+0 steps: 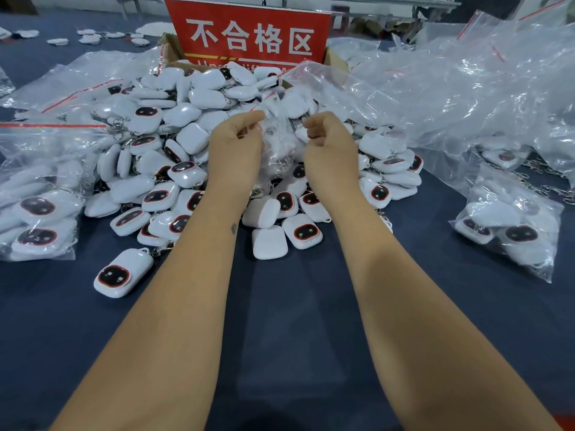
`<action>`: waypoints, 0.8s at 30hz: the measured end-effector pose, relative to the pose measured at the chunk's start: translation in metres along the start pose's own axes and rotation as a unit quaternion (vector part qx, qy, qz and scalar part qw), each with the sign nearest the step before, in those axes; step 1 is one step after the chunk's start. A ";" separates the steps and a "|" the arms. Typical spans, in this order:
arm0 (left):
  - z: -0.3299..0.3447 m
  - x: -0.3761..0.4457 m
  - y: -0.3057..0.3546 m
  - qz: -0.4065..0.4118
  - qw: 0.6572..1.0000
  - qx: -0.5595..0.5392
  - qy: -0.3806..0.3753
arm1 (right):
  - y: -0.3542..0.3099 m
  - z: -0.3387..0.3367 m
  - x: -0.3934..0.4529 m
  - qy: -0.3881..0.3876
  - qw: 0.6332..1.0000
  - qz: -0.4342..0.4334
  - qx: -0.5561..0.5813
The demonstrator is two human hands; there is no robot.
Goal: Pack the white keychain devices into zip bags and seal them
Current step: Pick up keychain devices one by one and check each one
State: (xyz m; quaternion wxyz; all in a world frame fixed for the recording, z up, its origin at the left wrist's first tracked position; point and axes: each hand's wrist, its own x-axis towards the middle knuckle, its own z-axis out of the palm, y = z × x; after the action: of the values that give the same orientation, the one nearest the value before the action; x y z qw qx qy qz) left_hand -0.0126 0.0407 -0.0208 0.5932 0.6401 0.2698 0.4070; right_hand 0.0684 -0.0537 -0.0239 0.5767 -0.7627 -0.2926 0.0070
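Hands: your left hand (236, 141) & right hand (326, 141) both pinch zip bag (280, 141) w/ devices inside, above keychain pile (174, 157).

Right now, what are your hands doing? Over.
Left hand and right hand both grip one zip bag. Devices inside, not sealed. Device pile beneath.

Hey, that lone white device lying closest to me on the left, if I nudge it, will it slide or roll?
The device would probably slide, not roll: it lies flat on its broad back on the table. It looks light and rigid, a small smooth shell. Its key ring may drag or snag in the pile.
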 end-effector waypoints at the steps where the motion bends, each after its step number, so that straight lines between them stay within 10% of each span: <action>1: 0.000 0.000 0.000 0.006 1.000 0.008 0.002 | 0.003 0.001 0.000 -0.023 0.997 -0.021 -0.065; 10: -0.001 -0.001 0.000 0.021 1.000 0.022 -0.001 | 0.009 0.005 -0.004 -0.087 0.935 -0.089 -0.333; 18: 0.000 0.000 -0.003 0.054 0.998 0.043 0.011 | 0.007 0.004 0.001 -0.058 0.942 -0.081 -0.321; 24: 0.000 -0.001 -0.004 0.074 0.996 0.046 0.014 | 0.001 0.001 -0.003 0.028 0.996 0.000 -0.084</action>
State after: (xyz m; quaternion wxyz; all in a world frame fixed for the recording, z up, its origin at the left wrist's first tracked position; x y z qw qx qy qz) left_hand -0.0128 0.0405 -0.0254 0.5277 0.6788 0.2482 0.4462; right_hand 0.0659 -0.0538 -0.0257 0.5185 -0.8084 -0.2759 -0.0395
